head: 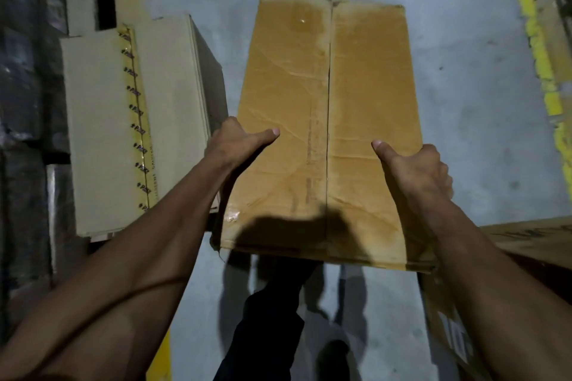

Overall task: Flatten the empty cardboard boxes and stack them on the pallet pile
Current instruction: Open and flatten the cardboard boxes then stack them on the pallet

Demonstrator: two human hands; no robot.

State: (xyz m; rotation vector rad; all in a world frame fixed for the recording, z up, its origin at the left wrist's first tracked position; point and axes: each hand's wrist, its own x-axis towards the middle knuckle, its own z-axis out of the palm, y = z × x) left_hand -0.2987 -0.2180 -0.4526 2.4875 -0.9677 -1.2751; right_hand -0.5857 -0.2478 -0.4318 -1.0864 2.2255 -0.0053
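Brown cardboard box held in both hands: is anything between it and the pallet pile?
Cannot tell: no pallet pile is identifiable. The left hand and right hand grip the brown cardboard box above bare grey floor, beside a pale taped carton.

You hold a creased, matt tan corrugated cardboard box with worn, scuffed paper skin, beside a paler smooth cardboard carton sealed by glossy printed tape, above a dull grey concrete floor.

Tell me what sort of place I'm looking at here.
Probably a warehouse or stockroom: bare concrete floor with worn yellow line markings, a taped pale carton on the left, and both hands gripping a brown cardboard box.
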